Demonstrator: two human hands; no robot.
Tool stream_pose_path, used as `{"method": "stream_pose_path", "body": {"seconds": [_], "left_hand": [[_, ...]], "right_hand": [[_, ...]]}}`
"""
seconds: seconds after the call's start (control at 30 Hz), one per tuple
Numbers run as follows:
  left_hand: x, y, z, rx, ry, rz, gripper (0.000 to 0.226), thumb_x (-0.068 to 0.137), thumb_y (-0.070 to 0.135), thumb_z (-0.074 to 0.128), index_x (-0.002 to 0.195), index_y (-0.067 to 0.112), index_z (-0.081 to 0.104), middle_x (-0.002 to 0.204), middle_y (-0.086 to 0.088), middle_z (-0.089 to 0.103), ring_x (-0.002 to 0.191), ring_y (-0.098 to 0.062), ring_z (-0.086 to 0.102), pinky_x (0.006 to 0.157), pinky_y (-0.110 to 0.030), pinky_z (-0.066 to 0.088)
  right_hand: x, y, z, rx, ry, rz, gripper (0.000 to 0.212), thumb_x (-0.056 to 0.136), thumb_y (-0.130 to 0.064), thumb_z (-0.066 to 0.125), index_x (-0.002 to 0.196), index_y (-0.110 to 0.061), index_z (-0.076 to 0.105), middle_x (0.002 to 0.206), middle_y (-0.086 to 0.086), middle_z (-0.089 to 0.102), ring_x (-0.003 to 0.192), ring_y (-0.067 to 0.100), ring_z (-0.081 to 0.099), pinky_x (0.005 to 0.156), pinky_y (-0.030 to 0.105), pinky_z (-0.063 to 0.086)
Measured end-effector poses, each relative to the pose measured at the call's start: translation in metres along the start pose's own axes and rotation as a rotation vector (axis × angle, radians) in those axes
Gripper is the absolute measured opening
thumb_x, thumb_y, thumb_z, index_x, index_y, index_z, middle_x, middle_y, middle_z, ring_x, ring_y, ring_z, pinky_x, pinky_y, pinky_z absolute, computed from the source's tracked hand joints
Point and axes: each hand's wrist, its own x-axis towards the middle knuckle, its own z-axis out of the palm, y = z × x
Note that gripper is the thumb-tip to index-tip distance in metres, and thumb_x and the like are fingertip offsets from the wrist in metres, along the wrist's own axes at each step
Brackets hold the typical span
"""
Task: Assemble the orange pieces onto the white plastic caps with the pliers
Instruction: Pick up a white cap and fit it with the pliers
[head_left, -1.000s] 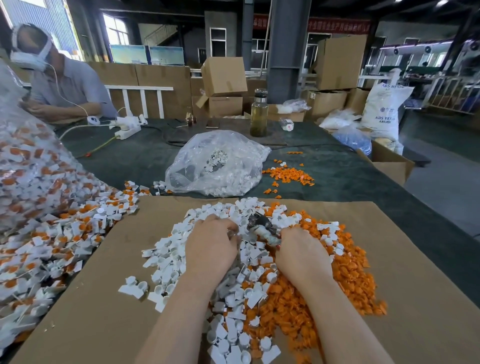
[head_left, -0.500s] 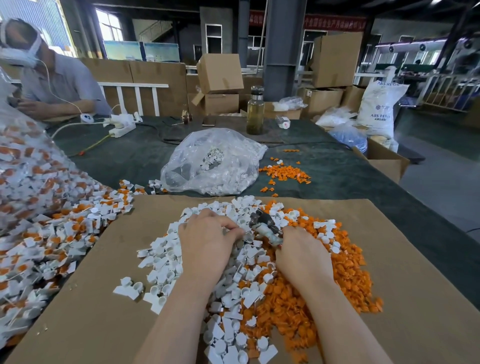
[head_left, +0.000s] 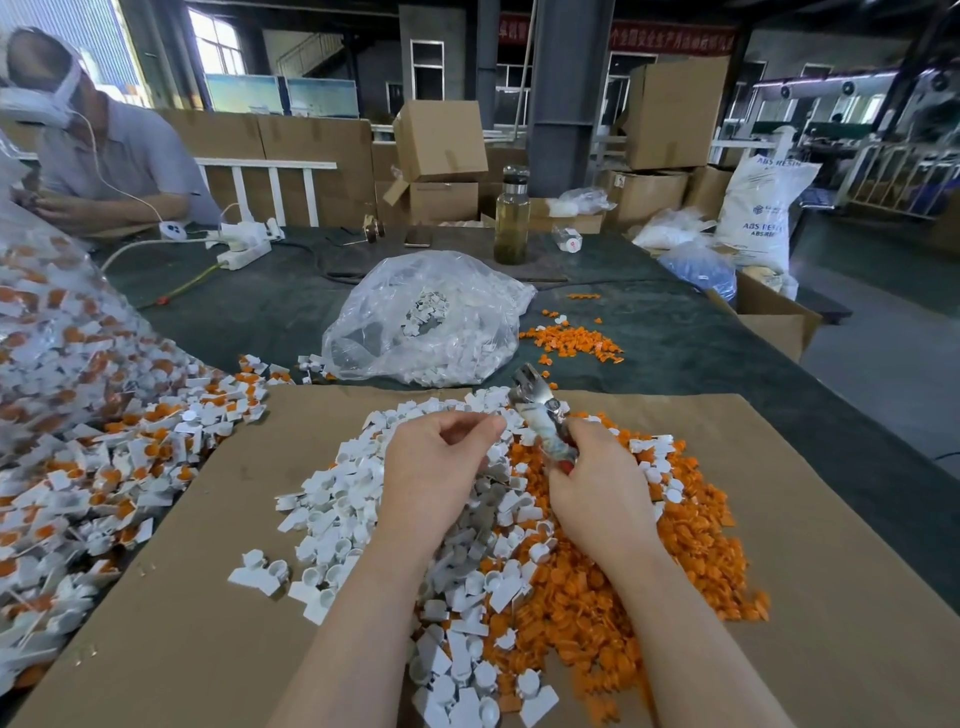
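Observation:
A heap of white plastic caps (head_left: 353, 509) and a heap of orange pieces (head_left: 691, 545) lie side by side on a brown cardboard sheet (head_left: 831, 597). My right hand (head_left: 597, 493) grips the handles of the pliers (head_left: 540, 415), whose metal jaws point up and to the left above the heaps. My left hand (head_left: 436, 467) is lifted just left of the pliers. Its fingers are curled and its thumb meets the forefinger, pinching a white cap that is almost wholly hidden.
Caps with orange inserts (head_left: 104, 441) spill from a clear bag at the left. A plastic bag of white caps (head_left: 426, 322), a small orange scatter (head_left: 571, 343) and a glass bottle (head_left: 511, 218) lie further back. A seated person (head_left: 114, 161) works far left. An open box (head_left: 774, 322) stands right.
My left hand has lifted out of the white heap, fingers curled. My right hand has raised the pliers, so their jaws now stand clear above the pile.

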Motion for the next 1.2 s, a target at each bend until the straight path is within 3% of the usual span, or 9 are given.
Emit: {"method": "stream_pose_path", "body": {"seconds": [0.2, 0.4, 0.53, 0.83, 0.93, 1.03, 1.2], "left_hand": [[-0.002, 0.003, 0.006, -0.084, 0.036, -0.023, 0.018, 0.082, 0.016, 0.079, 0.091, 0.028, 0.07, 0.071, 0.0, 0.073, 0.072, -0.019, 0.072, 0.072, -0.035, 0.059], [-0.006, 0.007, 0.011, -0.295, 0.008, -0.131, 0.015, 0.08, 0.005, 0.079, 0.089, 0.012, 0.069, 0.07, -0.005, 0.075, 0.068, -0.021, 0.074, 0.058, -0.023, 0.057], [-0.009, 0.009, 0.014, -0.331, -0.01, -0.13, 0.013, 0.078, 0.003, 0.079, 0.086, 0.01, 0.071, 0.072, -0.008, 0.075, 0.074, -0.027, 0.075, 0.063, -0.026, 0.06], [-0.013, 0.012, 0.018, -0.359, -0.006, -0.149, 0.014, 0.076, 0.002, 0.081, 0.081, 0.013, 0.073, 0.069, -0.004, 0.074, 0.065, -0.017, 0.072, 0.058, -0.018, 0.055], [-0.013, 0.013, 0.019, -0.373, -0.012, -0.138, 0.015, 0.076, -0.001, 0.079, 0.08, 0.011, 0.072, 0.067, -0.005, 0.074, 0.065, -0.018, 0.072, 0.057, -0.018, 0.055], [-0.014, 0.014, 0.02, -0.377, -0.008, -0.119, 0.013, 0.077, -0.001, 0.078, 0.08, 0.011, 0.073, 0.067, -0.007, 0.074, 0.064, -0.019, 0.072, 0.058, -0.019, 0.055], [-0.014, 0.013, 0.022, -0.343, 0.021, -0.089, 0.015, 0.075, 0.003, 0.081, 0.08, 0.016, 0.076, 0.071, -0.005, 0.075, 0.068, -0.019, 0.074, 0.062, -0.021, 0.057]], "right_hand": [[-0.002, -0.006, -0.006, 0.134, 0.15, -0.004, 0.023, 0.087, -0.012, 0.065, 0.109, -0.019, 0.065, 0.097, -0.01, 0.048, 0.075, -0.003, 0.048, 0.057, 0.01, 0.039], [-0.005, -0.011, -0.009, 0.417, 0.154, -0.023, 0.011, 0.09, -0.019, 0.069, 0.099, -0.024, 0.066, 0.084, -0.012, 0.065, 0.078, 0.001, 0.059, 0.06, 0.012, 0.043], [-0.006, -0.015, -0.009, 0.555, 0.135, 0.003, 0.008, 0.087, -0.024, 0.073, 0.091, -0.024, 0.066, 0.082, -0.023, 0.065, 0.073, -0.004, 0.06, 0.062, 0.009, 0.045], [-0.005, -0.014, -0.006, 0.576, 0.129, 0.008, 0.009, 0.089, -0.024, 0.071, 0.094, -0.029, 0.067, 0.085, -0.028, 0.065, 0.073, -0.007, 0.061, 0.06, 0.006, 0.045], [-0.006, -0.014, -0.004, 0.533, 0.176, 0.004, 0.017, 0.09, -0.026, 0.07, 0.087, -0.038, 0.059, 0.076, -0.02, 0.067, 0.08, -0.005, 0.062, 0.062, 0.01, 0.047], [-0.006, -0.012, -0.002, 0.464, 0.217, 0.017, 0.01, 0.09, -0.031, 0.069, 0.089, -0.031, 0.059, 0.072, -0.016, 0.063, 0.078, -0.003, 0.059, 0.058, 0.017, 0.042], [-0.006, -0.013, -0.002, 0.392, 0.246, 0.004, 0.022, 0.089, -0.034, 0.069, 0.076, -0.033, 0.051, 0.062, -0.014, 0.055, 0.068, -0.006, 0.055, 0.05, 0.012, 0.035]]}}
